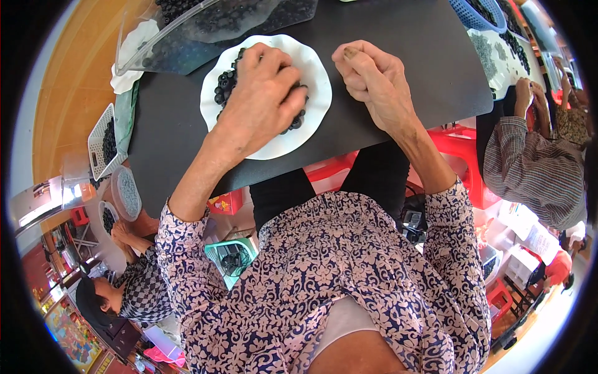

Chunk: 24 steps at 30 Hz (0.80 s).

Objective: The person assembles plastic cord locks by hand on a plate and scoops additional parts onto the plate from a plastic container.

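Observation:
A white plate with a wavy rim sits on the dark tabletop and bears a pile of small black bead-like balls. Over that pile my left hand is curled, its fingers closed down among the balls and its fingertips hidden. To the right of the plate, above the bare tabletop, my right hand is closed with thumb and fingers pressed together. Whatever it may hold is too small or too hidden to make out.
Beyond the plate stands a clear plastic tub of dark balls. White basket at left, blue basket at far right. Other people sit nearby: one at lower left, another in a striped top at right, near a red stool.

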Motion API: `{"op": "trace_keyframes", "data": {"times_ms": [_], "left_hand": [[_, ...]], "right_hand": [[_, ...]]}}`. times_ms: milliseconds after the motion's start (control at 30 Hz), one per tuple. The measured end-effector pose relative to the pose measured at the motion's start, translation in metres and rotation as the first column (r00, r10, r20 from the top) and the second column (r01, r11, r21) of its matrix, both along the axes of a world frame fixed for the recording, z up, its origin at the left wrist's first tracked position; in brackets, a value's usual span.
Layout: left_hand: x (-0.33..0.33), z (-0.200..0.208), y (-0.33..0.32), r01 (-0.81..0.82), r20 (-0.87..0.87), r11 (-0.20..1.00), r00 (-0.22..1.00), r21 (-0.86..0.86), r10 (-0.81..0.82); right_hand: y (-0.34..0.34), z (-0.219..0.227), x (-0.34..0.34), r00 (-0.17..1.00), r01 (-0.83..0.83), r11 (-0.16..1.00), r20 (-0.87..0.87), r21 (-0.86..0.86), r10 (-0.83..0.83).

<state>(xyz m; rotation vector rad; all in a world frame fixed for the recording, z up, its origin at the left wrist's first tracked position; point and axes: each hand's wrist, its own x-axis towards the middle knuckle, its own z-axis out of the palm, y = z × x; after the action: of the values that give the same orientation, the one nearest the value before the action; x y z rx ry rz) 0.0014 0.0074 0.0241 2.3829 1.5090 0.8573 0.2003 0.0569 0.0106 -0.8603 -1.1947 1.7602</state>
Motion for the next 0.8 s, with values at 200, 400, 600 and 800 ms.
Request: {"op": "trace_keyframes", "data": {"times_ms": [200,400,600,800], "left_hand": [[0.002,-0.007,0.009,0.016,-0.165,0.999,0.986,-0.044,-0.023],[-0.017,-0.005,0.014,-0.054,0.135,0.997,0.989,-0.051,0.060],[-0.009,0.007,0.001,0.002,-0.046,0.999,0.999,-0.043,-0.003],[0.004,0.003,0.007,-0.026,-0.245,0.996,0.969,-0.081,0.006]], "right_hand": [[-0.005,0.003,-0.007,0.967,0.016,0.973,0.245,0.231,-0.074],[-0.007,0.005,-0.006,0.946,0.010,0.959,0.307,0.285,-0.101],[-0.007,0.001,-0.006,0.951,-0.011,0.945,0.295,0.328,-0.092],[-0.011,-0.001,-0.008,0.948,-0.049,0.931,0.312,0.361,-0.070]]}}
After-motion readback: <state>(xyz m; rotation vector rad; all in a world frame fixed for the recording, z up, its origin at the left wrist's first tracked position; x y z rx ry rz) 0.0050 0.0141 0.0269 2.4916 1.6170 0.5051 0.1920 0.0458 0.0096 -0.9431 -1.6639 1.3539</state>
